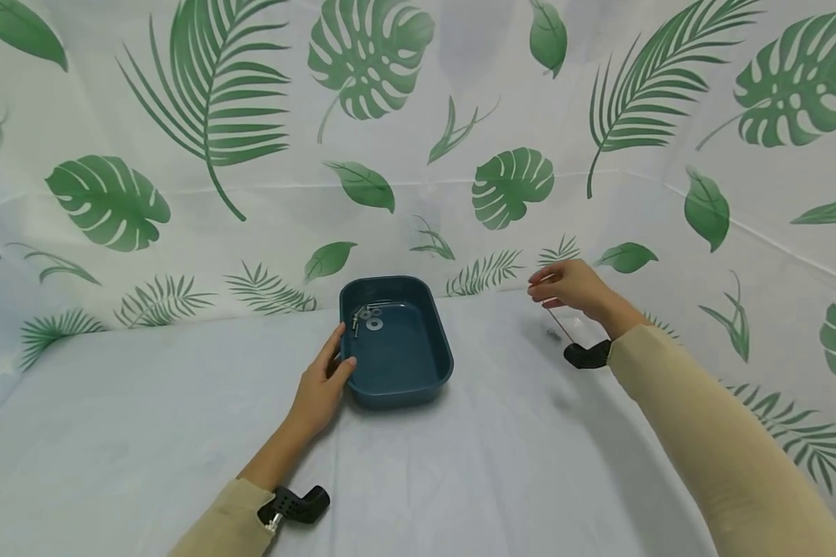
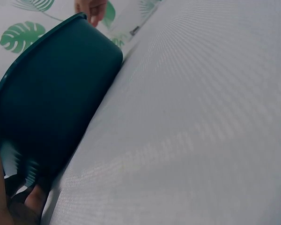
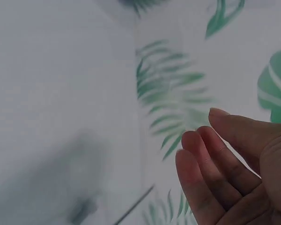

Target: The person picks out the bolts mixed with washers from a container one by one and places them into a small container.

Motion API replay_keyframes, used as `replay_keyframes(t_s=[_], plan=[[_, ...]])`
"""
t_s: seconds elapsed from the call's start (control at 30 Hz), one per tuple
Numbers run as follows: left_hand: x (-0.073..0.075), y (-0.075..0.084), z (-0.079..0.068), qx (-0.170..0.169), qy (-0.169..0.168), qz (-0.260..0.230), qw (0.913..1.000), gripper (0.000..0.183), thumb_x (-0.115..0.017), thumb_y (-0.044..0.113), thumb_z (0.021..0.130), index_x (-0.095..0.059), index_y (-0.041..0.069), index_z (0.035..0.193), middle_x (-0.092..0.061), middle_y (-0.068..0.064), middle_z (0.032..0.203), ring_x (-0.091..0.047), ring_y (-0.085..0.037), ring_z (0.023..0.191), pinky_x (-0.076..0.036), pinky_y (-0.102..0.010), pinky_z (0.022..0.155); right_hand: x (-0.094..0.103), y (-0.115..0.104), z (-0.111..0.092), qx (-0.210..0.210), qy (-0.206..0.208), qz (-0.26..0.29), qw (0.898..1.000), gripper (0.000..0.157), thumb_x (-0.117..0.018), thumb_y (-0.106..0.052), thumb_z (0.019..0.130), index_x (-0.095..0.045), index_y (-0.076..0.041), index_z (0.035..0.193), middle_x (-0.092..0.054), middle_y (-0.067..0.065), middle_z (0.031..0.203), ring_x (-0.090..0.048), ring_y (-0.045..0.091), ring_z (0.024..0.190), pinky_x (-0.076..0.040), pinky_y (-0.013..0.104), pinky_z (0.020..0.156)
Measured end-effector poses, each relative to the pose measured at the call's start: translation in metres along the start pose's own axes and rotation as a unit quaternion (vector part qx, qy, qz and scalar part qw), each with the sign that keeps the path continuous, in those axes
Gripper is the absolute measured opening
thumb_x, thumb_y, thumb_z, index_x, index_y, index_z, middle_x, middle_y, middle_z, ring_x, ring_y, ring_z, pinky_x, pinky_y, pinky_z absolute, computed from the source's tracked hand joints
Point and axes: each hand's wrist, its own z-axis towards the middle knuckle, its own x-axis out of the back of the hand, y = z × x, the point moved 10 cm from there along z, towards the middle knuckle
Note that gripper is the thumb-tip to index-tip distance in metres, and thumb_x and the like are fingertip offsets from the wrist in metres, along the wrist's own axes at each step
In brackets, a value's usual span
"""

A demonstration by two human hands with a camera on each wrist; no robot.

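1. Nearest the camera, the beige right sleeve [image 1: 710, 433] is stretched out above the white-covered table [image 1: 146, 433].
2. On the table's middle, a dark-blue rectangular tray [image 1: 397, 398] is set down; if its left side were pulled sharply or lifted, it could be tipped and its loose contents slid or spilled.
3. That left wall is gripped by the left hand [image 1: 322, 385], narrowly closed, fingers outside and thumb at the rim.
4. Above the table, the right hand [image 1: 571, 290] is held half open, fingers loosely bent; nothing is seen between thumb and fingertips. Whether the thin rod [image 3: 133, 206] below is touched cannot be told.
5. Flat washers [image 1: 380, 326] and metal screws [image 1: 355, 325] are gathered towards the tray's far-left corner.
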Motion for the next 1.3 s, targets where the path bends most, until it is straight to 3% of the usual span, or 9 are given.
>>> replay_keyframes(t_s=[0.2, 0.37, 0.53, 0.87, 1.13, 1.3], plan=[[0.0, 0.0, 0.0, -0.004, -0.001, -0.004, 1.0, 0.063, -0.052, 0.026, 0.105, -0.025, 0.023, 0.162, -0.038, -0.017, 0.162, -0.052, -0.035, 0.14, -0.044, -0.053, 0.113, -0.033, -0.052, 0.008, 0.024, -0.007, 0.039, 0.999, 0.043, -0.066, -0.019, 0.099, -0.058, 0.003, 0.135, -0.065, 0.026, 0.13, -0.07, 0.03, 0.11, -0.061, 0.043, 0.091], [0.001, -0.002, 0.002, -0.006, 0.006, -0.004, 1.0, 0.063, -0.053, 0.024, 0.105, -0.026, 0.022, 0.162, -0.038, -0.018, 0.162, -0.052, -0.036, 0.139, -0.044, -0.053, 0.113, -0.071, -0.095, 0.019, 0.056, -0.038, 0.06, 0.996, 0.04, -0.066, -0.016, 0.099, -0.06, 0.004, 0.132, -0.065, 0.025, 0.129, -0.069, 0.036, 0.113, -0.061, 0.044, 0.09], [0.002, -0.005, 0.003, -0.006, 0.008, -0.01, 0.9999, 0.063, -0.055, 0.025, 0.105, -0.027, 0.021, 0.162, -0.039, -0.019, 0.161, -0.051, -0.037, 0.14, -0.043, -0.054, 0.114, -0.107, -0.122, 0.027, 0.071, -0.071, 0.08, 0.992, 0.038, -0.067, -0.014, 0.098, -0.061, 0.004, 0.131, -0.066, 0.023, 0.127, -0.067, 0.037, 0.118, -0.06, 0.045, 0.092], [0.0, -0.005, 0.004, -0.009, 0.009, -0.021, 0.9997, 0.062, -0.054, 0.024, 0.105, -0.028, 0.022, 0.162, -0.041, -0.017, 0.16, -0.052, -0.036, 0.14, -0.043, -0.053, 0.113, -0.167, -0.14, 0.035, 0.06, -0.134, 0.116, 0.982, 0.04, -0.063, -0.009, 0.1, -0.058, 0.006, 0.136, -0.062, 0.023, 0.134, -0.062, 0.039, 0.126, -0.053, 0.05, 0.103], [0.003, -0.005, 0.006, -0.02, 0.015, -0.027, 0.9993, 0.062, -0.054, 0.023, 0.105, -0.029, 0.02, 0.161, -0.043, -0.019, 0.158, -0.053, -0.037, 0.139, -0.044, -0.054, 0.112, -0.205, -0.142, 0.046, 0.045, -0.146, 0.105, 0.983, 0.039, -0.062, -0.005, 0.098, -0.059, 0.008, 0.135, -0.065, 0.025, 0.132, -0.065, 0.039, 0.121, -0.054, 0.05, 0.103], [0.001, -0.006, 0.005, -0.016, 0.011, -0.03, 0.9994, 0.062, -0.055, 0.023, 0.105, -0.03, 0.02, 0.161, -0.043, -0.018, 0.158, -0.051, -0.036, 0.14, -0.044, -0.053, 0.112, -0.225, -0.139, 0.05, 0.038, -0.144, 0.084, 0.985, 0.037, -0.067, -0.005, 0.095, -0.064, 0.006, 0.13, -0.07, 0.024, 0.123, -0.071, 0.034, 0.112, -0.058, 0.043, 0.097]])
